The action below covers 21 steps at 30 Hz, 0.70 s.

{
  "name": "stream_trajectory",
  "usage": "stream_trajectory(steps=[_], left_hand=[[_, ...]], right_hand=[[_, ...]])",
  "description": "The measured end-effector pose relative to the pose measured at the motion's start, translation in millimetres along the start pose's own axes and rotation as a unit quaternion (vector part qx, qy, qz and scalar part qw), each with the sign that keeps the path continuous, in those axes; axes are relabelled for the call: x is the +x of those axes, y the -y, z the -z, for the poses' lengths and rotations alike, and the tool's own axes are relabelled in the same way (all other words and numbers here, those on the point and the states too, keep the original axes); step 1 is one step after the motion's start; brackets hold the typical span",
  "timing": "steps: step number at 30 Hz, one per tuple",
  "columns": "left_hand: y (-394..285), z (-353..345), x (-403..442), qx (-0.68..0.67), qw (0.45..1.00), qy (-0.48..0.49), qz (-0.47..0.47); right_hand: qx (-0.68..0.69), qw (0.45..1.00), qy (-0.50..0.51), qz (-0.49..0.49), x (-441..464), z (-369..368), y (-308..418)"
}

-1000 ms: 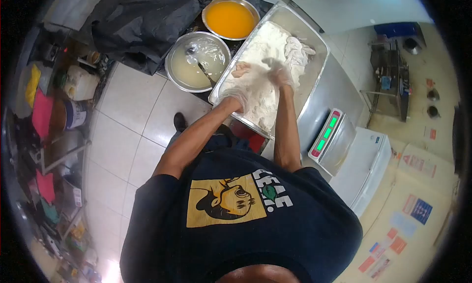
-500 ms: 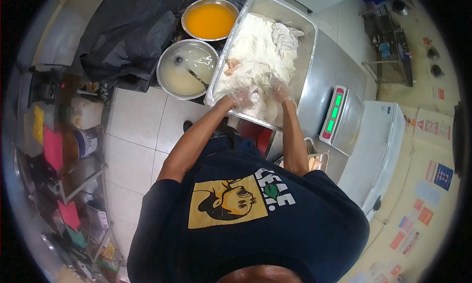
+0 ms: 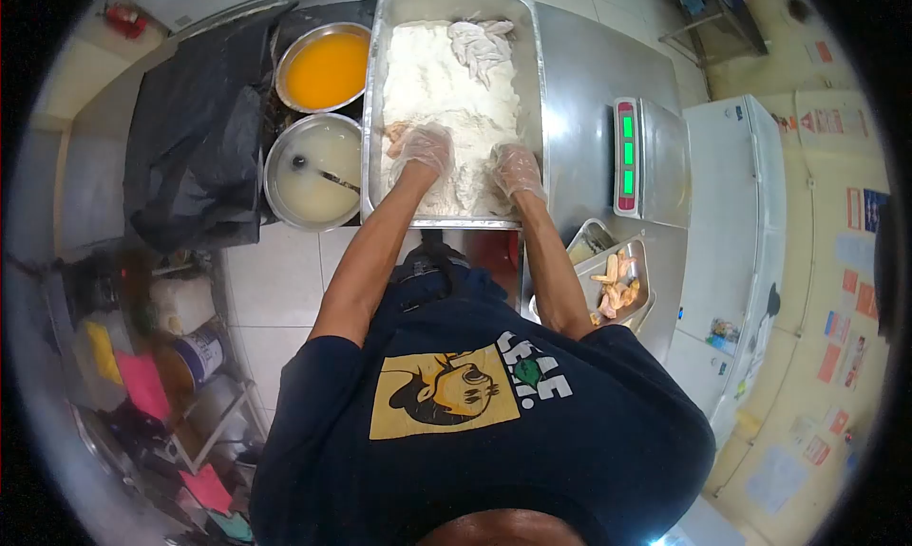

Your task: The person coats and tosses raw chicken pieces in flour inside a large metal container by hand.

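Observation:
A deep metal tray (image 3: 544, 100) holds white flour (image 3: 423, 76). My left hand (image 3: 425, 154), in a clear plastic glove, is down in the flour at the tray's near left. Beside its fingers lies a brownish piece of raw chicken (image 3: 394, 134), partly hidden by the hand. My right hand (image 3: 518, 171), gloved too, rests against the flour near the right wall, its fingers apart and partly bent. Several flour-coated chicken pieces (image 3: 481, 45) lie together at the far right of the tray. The left hand's fingertips are hidden in flour.
Left of the tray stand a bowl of orange liquid (image 3: 328, 68) and a bowl of cloudy liquid (image 3: 318, 190) with a ladle in it. A digital scale (image 3: 651, 161) sits right on the steel table. Nearer me is a small tray (image 3: 638, 261) with chicken pieces. Black plastic sheeting (image 3: 195, 138) covers the left side.
My hands have moved apart: the left shifted toward the brownish chicken piece, the right toward the tray's right wall. The camera view has turned, so the small tray at right now shows more fully.

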<state>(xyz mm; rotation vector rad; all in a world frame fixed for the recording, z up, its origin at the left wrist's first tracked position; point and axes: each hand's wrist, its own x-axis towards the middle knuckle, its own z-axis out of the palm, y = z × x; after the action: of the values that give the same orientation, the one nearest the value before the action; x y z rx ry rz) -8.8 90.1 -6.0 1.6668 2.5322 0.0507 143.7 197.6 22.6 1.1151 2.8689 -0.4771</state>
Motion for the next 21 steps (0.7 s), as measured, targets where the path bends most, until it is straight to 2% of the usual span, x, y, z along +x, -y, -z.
stream_trajectory(steps=[1,2,3,4,5,7,8,9,10,11,12,13,14,15,17,19,20,21], left_hand=[[0,4,2,0.000,0.997,0.072,0.003],[0,7,2,0.003,0.997,0.075,-0.007],[1,5,2,-0.091,0.995,0.047,0.001],[5,5,2,-0.183,0.983,0.019,0.010],[11,3,5,-0.180,0.983,0.022,0.006],[20,-16,12,-0.307,0.942,0.131,0.022],[19,-23,11,-0.306,0.942,0.133,0.021],[17,-20,8,-0.333,0.939,0.087,0.008],[15,-16,7,-0.358,0.933,0.039,-0.003],[14,-14,3,-0.357,0.933,0.038,-0.002],[9,-1,-2,-0.644,0.760,0.065,0.064],[7,1,-5,-0.856,0.496,0.085,0.122],[9,-22,1,-0.856,0.495,0.087,0.122],[17,-73,14,-0.751,0.660,0.017,0.014],[15,-74,14,-0.605,0.788,-0.056,-0.095],[-2,7,-11,-0.754,0.655,-0.004,0.047],[1,-1,-10,-0.754,0.655,-0.005,0.048],[2,-4,-8,-0.602,0.797,-0.047,-0.022]], right_hand=[[-0.020,0.999,0.008,0.024,1,-4,-5],[-0.040,0.998,0.017,0.048,-1,-8,-10],[-0.036,0.998,0.017,0.039,-2,-13,-16],[-0.030,0.998,-0.016,0.060,-3,-19,-23],[-0.025,0.995,-0.051,0.081,-3,-24,-27],[0.016,0.997,-0.026,0.064,-9,-7,-16],[0.053,0.997,-0.001,0.052,-12,4,-9],[0.053,0.997,-0.003,0.052,-13,7,-7],[0.121,0.987,-0.060,0.090,-13,11,-5],[0.189,0.967,-0.113,0.126,-14,14,-1],[0.190,0.967,-0.112,0.127,-15,18,6],[0.218,0.963,-0.098,0.121,-15,25,14],[0.245,0.959,-0.084,0.113,-17,29,18],[0.245,0.959,-0.085,0.111,-17,26,15],[0.407,0.910,-0.027,0.078,-9,17,8],[0.448,0.890,-0.038,0.082,-9,20,8],[0.487,0.868,-0.049,0.081,-10,21,9],[0.487,0.868,-0.049,0.081,-9,20,8]])
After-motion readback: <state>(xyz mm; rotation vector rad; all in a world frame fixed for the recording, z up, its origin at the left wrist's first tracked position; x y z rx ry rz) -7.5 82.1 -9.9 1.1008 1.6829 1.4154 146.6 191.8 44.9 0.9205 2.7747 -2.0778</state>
